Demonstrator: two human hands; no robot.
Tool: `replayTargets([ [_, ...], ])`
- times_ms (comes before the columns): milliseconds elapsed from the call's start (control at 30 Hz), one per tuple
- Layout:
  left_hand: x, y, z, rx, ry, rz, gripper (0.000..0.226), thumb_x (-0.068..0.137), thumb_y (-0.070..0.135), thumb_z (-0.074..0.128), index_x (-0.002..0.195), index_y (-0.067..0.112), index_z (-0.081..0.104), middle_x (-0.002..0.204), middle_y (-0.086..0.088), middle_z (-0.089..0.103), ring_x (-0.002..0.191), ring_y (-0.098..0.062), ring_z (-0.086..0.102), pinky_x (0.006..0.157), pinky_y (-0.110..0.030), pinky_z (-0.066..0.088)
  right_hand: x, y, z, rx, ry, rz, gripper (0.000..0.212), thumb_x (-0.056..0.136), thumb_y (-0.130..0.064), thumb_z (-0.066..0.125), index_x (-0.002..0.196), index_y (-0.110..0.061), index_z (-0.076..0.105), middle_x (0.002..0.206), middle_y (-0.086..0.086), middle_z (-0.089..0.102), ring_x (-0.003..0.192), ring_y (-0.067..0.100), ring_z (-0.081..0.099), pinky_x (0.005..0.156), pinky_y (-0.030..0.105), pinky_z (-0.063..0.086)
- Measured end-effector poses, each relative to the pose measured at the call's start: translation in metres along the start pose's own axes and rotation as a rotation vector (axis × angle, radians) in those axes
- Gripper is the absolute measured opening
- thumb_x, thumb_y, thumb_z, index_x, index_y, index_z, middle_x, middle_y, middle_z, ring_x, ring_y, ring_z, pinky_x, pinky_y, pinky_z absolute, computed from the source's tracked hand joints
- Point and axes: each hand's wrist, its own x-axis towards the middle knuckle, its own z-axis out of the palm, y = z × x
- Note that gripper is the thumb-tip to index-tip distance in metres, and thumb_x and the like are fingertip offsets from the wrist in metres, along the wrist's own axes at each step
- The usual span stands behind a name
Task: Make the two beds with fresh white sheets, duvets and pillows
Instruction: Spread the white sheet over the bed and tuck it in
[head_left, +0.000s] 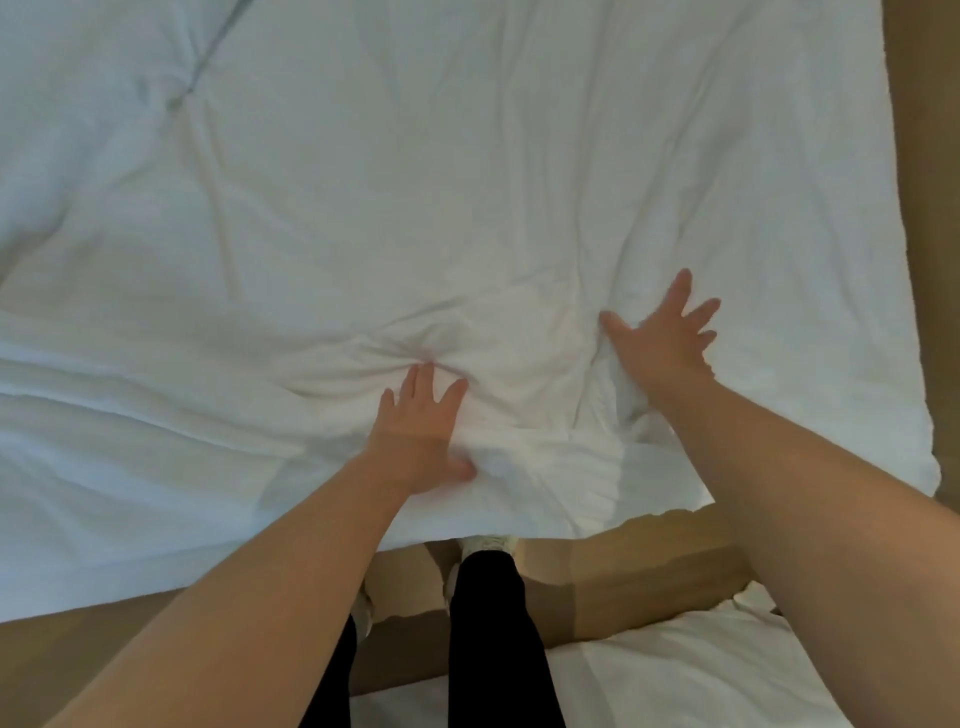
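The white duvet (467, 182) spreads out from under both palms. Most of it runs away to the left of the left hand (415, 431), which looks like its long way. Its right edge and near corner lie just beyond the right hand (662, 343), so that hand is the nearer one for squaring the corner. Behind the arms, a second white bed (675, 670) sits across a strip of tan floor (623, 561). The cloth is soft, matte cotton, puffy and creased. Both hands lie flat on it, fingers straight and splayed, pressing and gripping nothing. Between them stands a bunched ridge of folds, and creases fan out past the left fingertips (423, 376); sweeping outward should flatten them.
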Motion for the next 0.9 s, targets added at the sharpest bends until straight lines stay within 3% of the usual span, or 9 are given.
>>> replayTargets([
  [67, 0.006, 0.010, 0.006, 0.007, 0.025, 0.015, 0.107, 0.076, 0.063, 0.064, 0.154, 0.025, 0.002, 0.159, -0.017, -0.013, 0.148, -0.031, -0.011, 0.119, -0.051, 0.007, 0.022, 0.003, -0.003, 0.350, -0.003, 0.166, 0.096, 0.082, -0.074, 0.048, 0.154, -0.031, 0.002, 0.158, 0.013, 0.013, 0.140, 0.040, 0.027, 0.108, 0.061, 0.030],
  [133, 0.009, 0.016, 0.012, 0.042, 0.028, 0.039, 0.106, 0.077, 0.064, 0.063, 0.154, 0.025, 0.002, 0.159, -0.017, -0.017, 0.148, -0.031, -0.013, 0.120, -0.051, 0.006, 0.033, 0.012, -0.002, 0.349, 0.052, 0.197, 0.086, 0.087, -0.073, 0.040, 0.153, -0.024, 0.017, 0.152, 0.013, 0.026, 0.137, 0.037, 0.031, 0.110, 0.052, 0.029],
  [267, 0.023, 0.028, 0.008, 0.156, 0.026, 0.126, 0.111, 0.077, 0.065, 0.064, 0.154, 0.027, -0.006, 0.157, -0.017, -0.025, 0.147, -0.034, -0.018, 0.119, -0.056, 0.005, 0.053, 0.045, -0.011, 0.252, 0.049, 0.357, 0.098, 0.086, -0.071, 0.049, 0.157, -0.024, 0.001, 0.162, 0.017, -0.003, 0.148, 0.041, 0.005, 0.116, 0.056, 0.011],
  [333, 0.036, 0.038, 0.007, 0.226, 0.011, 0.159, 0.115, 0.076, 0.065, 0.064, 0.152, 0.031, -0.015, 0.155, -0.016, -0.031, 0.144, -0.036, -0.024, 0.116, -0.061, 0.005, 0.063, 0.068, -0.018, 0.179, 0.008, 0.481, 0.108, 0.083, -0.069, 0.056, 0.156, -0.017, -0.004, 0.160, 0.023, 0.002, 0.146, 0.043, 0.012, 0.116, 0.053, 0.015],
  [400, 0.046, 0.048, 0.009, 0.275, -0.020, 0.155, 0.116, 0.077, 0.065, 0.062, 0.148, 0.035, -0.024, 0.150, -0.015, -0.041, 0.141, -0.038, -0.032, 0.113, -0.066, 0.004, 0.070, 0.087, -0.020, 0.015, 0.008, 0.377, 0.089, 0.089, -0.060, 0.056, 0.151, -0.008, 0.019, 0.150, 0.024, 0.030, 0.136, 0.042, 0.035, 0.108, 0.048, 0.031],
  [467, 0.053, 0.056, 0.013, 0.306, -0.039, 0.129, 0.114, 0.079, 0.063, 0.061, 0.146, 0.038, -0.028, 0.145, -0.016, -0.047, 0.138, -0.039, -0.037, 0.112, -0.068, 0.004, 0.079, 0.097, -0.021, -0.170, 0.052, 0.171, 0.048, 0.100, -0.041, 0.048, 0.132, -0.005, 0.049, 0.132, 0.020, 0.054, 0.120, 0.039, 0.053, 0.093, 0.041, 0.042],
  [567, 0.057, 0.062, 0.017, 0.296, -0.021, 0.113, 0.108, 0.080, 0.060, 0.060, 0.148, 0.040, -0.022, 0.145, -0.016, -0.046, 0.138, -0.039, -0.036, 0.113, -0.068, 0.006, 0.091, 0.122, -0.043, -0.382, 0.119, 0.057, 0.031, 0.103, -0.022, 0.041, 0.116, -0.005, 0.062, 0.120, 0.019, 0.061, 0.111, 0.038, 0.059, 0.084, 0.037, 0.043],
  [767, 0.053, 0.059, 0.017, 0.293, -0.076, 0.130, 0.095, 0.083, 0.057, 0.058, 0.151, 0.044, -0.008, 0.151, -0.012, -0.040, 0.141, -0.036, -0.031, 0.114, -0.063, 0.008, 0.100, 0.162, -0.083, -0.411, 0.091, 0.135, 0.030, 0.103, -0.020, 0.041, 0.116, -0.002, 0.061, 0.116, 0.021, 0.061, 0.105, 0.037, 0.059, 0.077, 0.035, 0.040],
  [900, 0.048, 0.067, 0.010, 0.249, -0.090, 0.185, 0.076, 0.089, 0.055, 0.052, 0.151, 0.039, 0.010, 0.160, -0.005, -0.020, 0.149, -0.026, -0.011, 0.118, -0.050, 0.013, 0.080, 0.151, -0.063, -0.239, 0.059, 0.133, 0.046, 0.100, -0.022, 0.041, 0.143, -0.007, 0.031, 0.137, 0.020, 0.045, 0.119, 0.038, 0.050, 0.090, 0.042, 0.042],
])
